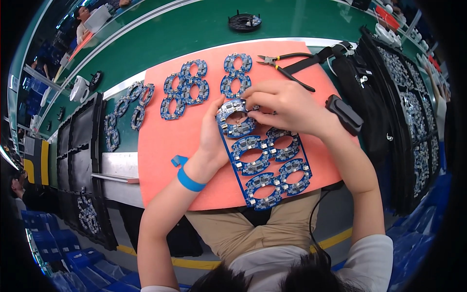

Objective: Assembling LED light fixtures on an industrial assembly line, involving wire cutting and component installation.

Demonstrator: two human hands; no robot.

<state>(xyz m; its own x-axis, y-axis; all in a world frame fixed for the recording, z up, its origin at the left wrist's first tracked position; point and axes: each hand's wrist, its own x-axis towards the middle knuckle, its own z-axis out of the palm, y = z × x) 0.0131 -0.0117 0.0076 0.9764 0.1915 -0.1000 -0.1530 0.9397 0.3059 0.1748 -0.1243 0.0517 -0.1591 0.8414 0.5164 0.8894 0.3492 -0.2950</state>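
- Left hand [212,136]: curled around the left edge of a panel of blue circuit boards [265,152], thumb near the upper corner, some fingers hidden behind. Firm hold.
- Right hand [287,104]: over the panel's upper right, thumb and forefinger nearly closed at the top ring's edge. Whether they grip it cannot be told; the hand covers that corner.
- Panel: held tilted above a pink mat [170,151], near end close to the mat's front edge. Boards ring-shaped, with oval holes; thin blue strips run down both long sides.
- Blue wristband [191,180] on the left wrist, short tail sticking out.
- Figure-eight board [236,75] lying on the mat just beyond the hands.
- To its left, more joined boards [185,87], side by side on the mat.
- Further left, another group of boards [111,132], about the mat's left edge and the green tabletop [185,29].
- Cutters [295,79] at the mat's far right, handles spread, yellow and black.
- Small dark box [344,114] just beside the right wrist; cannot tell if strapped on.
- Black bag [357,92] right of the mat; beyond it, a black tray [400,185] packed with boards.
- Round black part [243,23] on the tabletop, well beyond the mat.
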